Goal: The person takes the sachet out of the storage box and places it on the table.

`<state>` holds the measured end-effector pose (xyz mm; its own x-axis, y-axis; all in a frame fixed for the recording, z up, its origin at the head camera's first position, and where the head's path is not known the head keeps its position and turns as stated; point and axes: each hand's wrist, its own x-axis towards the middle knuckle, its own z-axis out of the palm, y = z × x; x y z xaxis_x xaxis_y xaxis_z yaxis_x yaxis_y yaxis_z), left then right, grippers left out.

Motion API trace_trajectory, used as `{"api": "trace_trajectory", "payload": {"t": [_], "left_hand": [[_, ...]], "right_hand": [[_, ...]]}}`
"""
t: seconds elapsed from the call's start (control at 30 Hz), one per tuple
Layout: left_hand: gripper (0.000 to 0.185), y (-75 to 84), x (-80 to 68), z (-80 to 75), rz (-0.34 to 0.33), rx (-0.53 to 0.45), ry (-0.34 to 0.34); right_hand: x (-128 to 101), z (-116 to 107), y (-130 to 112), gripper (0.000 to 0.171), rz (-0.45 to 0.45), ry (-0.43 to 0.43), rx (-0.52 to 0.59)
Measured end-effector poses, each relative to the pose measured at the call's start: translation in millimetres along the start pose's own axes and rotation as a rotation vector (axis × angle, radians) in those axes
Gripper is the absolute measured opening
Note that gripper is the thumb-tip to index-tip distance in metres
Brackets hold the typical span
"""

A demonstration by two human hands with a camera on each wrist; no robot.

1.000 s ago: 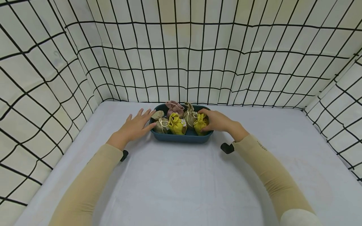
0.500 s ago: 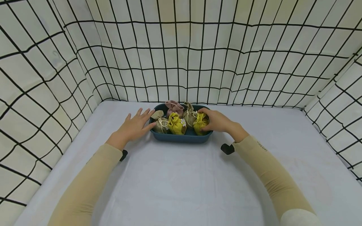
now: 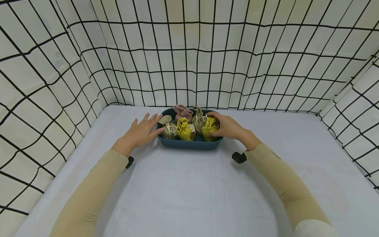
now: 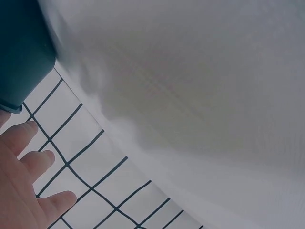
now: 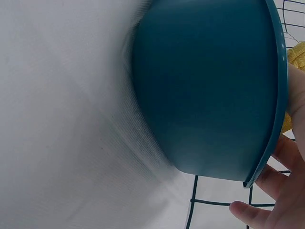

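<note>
Around the whole scene stands a grid-patterned cloth wall [image 3: 189, 59], closing the tabletop [image 3: 189, 191] on its left, far and right edges. Near the middle of the far edge sits a dark blue tray [image 3: 189, 144], close to the wall. Five small pouches crowd it: a pink pouch [image 3: 182, 112] and an olive pouch [image 3: 197, 121] at the back, a beige pouch [image 3: 168, 129], a yellow pouch with a flower [image 3: 185, 130] and a second yellow pouch [image 3: 209, 128] in front. The right hand [image 3: 228, 126] curls its fingers round the second yellow pouch inside the tray's right end. The left hand [image 3: 141, 132] lies flat with fingers spread, fingertips touching the tray's left rim beside the beige pouch, holding nothing.
</note>
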<state>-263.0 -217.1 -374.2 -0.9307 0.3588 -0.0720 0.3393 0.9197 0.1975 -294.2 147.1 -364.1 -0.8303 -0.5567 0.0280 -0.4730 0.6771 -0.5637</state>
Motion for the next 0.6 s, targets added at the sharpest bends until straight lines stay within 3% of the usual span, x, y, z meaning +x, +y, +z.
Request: {"api": "trace_trajectory", "payload": {"t": [0.27, 0.6], "left_hand": [[0.076, -0.3, 0.8, -0.6, -0.002, -0.001, -0.006], [0.076, -0.3, -0.2, -1.3, 0.001, -0.012, -0.006]], "right_hand": [[-2.8, -2.1, -3.2, 0.088, 0.012, 0.035, 0.081], [-4.1, -8.5, -8.8, 0.084, 0.022, 0.093, 0.06]]}}
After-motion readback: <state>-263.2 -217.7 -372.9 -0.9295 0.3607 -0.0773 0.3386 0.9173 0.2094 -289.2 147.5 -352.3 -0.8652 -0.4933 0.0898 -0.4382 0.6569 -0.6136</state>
